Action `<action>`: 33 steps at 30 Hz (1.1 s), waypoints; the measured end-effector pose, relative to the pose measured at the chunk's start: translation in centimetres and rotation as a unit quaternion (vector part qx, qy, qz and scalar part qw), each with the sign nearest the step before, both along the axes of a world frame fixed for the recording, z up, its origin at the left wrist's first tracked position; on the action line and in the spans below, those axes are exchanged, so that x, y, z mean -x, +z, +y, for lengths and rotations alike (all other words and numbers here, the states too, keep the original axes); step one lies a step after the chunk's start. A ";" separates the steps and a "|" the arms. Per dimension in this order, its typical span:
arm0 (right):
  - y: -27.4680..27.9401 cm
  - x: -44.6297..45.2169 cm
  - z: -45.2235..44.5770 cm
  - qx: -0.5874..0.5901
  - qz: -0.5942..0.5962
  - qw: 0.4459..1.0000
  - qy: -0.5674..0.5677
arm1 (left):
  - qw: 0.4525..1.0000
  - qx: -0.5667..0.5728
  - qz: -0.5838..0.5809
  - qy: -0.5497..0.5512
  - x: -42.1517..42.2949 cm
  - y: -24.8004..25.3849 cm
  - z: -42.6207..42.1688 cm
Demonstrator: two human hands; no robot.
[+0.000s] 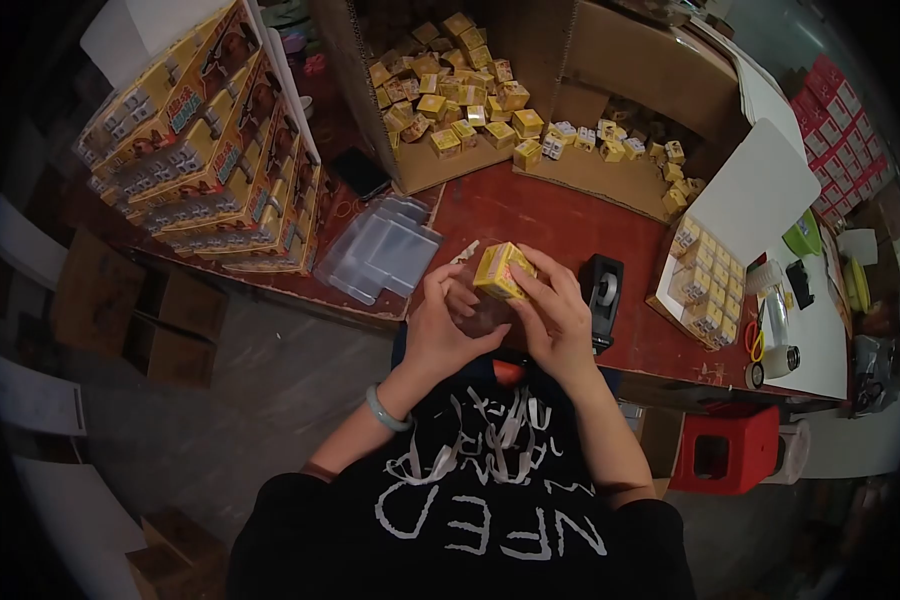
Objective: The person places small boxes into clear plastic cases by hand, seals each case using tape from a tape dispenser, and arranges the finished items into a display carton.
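Over the table's front edge, my right hand [558, 315] grips a small yellow printed box [502, 270] between thumb and fingers. Curled around what looks like a clear plastic sleeve [482, 318] is my left hand [448, 325], just left of the yellow box. The sleeve is see-through and its outline is hard to make out. Flat clear plastic sleeves [378, 250] lie in a pile to the left of my hands. A black tape dispenser [603, 295] stands close to my right hand.
Cardboard cartons at the back hold many small yellow boxes [450, 90]. Filled display boxes [205, 150] are stacked at left, beside a black phone [360, 173]. On the right are an open display box [705, 280], scissors [757, 340] and a red stool [727, 450].
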State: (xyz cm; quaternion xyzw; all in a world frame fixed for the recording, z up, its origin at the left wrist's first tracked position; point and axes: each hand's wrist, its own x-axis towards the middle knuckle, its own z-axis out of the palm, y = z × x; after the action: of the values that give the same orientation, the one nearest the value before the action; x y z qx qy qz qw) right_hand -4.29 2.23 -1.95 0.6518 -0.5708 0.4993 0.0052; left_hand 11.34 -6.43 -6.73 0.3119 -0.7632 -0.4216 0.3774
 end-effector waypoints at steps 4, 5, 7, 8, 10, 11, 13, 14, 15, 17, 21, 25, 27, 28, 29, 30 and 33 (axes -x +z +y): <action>0.3 1.3 0.9 -0.079 -0.052 0.992 0.081 | 0.999 0.024 -0.040 -0.025 0.0 1.7 0.5; 0.4 1.5 1.1 -0.090 -0.050 0.991 0.088 | 0.998 0.029 -0.042 -0.035 0.1 1.8 0.5; 1.0 1.8 1.4 -0.110 -0.045 0.988 0.102 | 0.997 0.063 -0.019 -0.041 0.6 1.8 0.5; 1.2 1.7 1.6 -0.099 -0.027 0.991 0.088 | 0.995 0.090 0.004 -0.036 0.9 1.6 0.5; 1.6 1.3 2.0 -0.079 0.008 0.995 0.061 | 0.992 0.113 0.032 -0.035 1.3 1.5 0.6; 1.8 1.1 2.1 -0.065 0.021 0.996 0.054 | 0.993 0.108 0.037 -0.039 1.3 1.6 0.8; 2.0 0.8 2.4 -0.038 0.046 0.997 0.039 | 0.991 0.106 0.057 -0.052 1.5 1.8 1.2; 1.9 0.7 2.5 -0.025 0.051 0.998 0.035 | 0.990 0.108 0.073 -0.060 1.6 1.9 1.4; 1.8 0.7 2.5 -0.011 0.056 0.998 0.031 | 0.988 0.110 0.088 -0.068 1.7 1.9 1.5; 1.9 0.7 2.6 0.006 0.076 0.997 0.024 | 0.985 0.121 0.105 -0.067 1.8 1.5 1.6; 2.2 0.8 3.0 0.012 0.108 0.994 0.020 | 0.979 0.161 0.114 -0.056 2.1 1.6 1.8; 2.2 -0.1 3.5 0.065 -0.072 0.995 -0.014 | 0.973 0.159 0.137 -0.100 2.1 2.8 2.1; 2.0 -0.8 3.2 0.042 -0.422 0.904 0.060 | 0.971 0.149 0.150 -0.113 2.3 2.9 2.4; 1.8 -0.5 3.3 -0.028 -0.553 0.825 0.113 | 0.970 0.145 0.156 -0.120 2.4 2.7 2.6; 0.7 0.3 3.2 -0.112 -0.598 0.770 0.194 | 0.971 0.141 0.151 -0.118 2.4 2.5 2.8; 0.8 0.4 3.2 -0.131 -0.594 0.771 0.188 | 0.973 0.137 0.147 -0.117 2.4 2.3 2.9; 0.9 0.6 3.3 -0.143 -0.546 0.809 0.162 | 0.977 0.122 0.117 -0.130 2.4 2.6 3.2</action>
State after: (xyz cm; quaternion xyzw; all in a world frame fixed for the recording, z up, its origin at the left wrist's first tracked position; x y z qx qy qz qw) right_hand -4.89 5.56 -1.02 0.3479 -0.4310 0.6794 -0.4814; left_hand 8.93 -3.23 -4.17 0.1102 -0.7933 -0.4045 0.4414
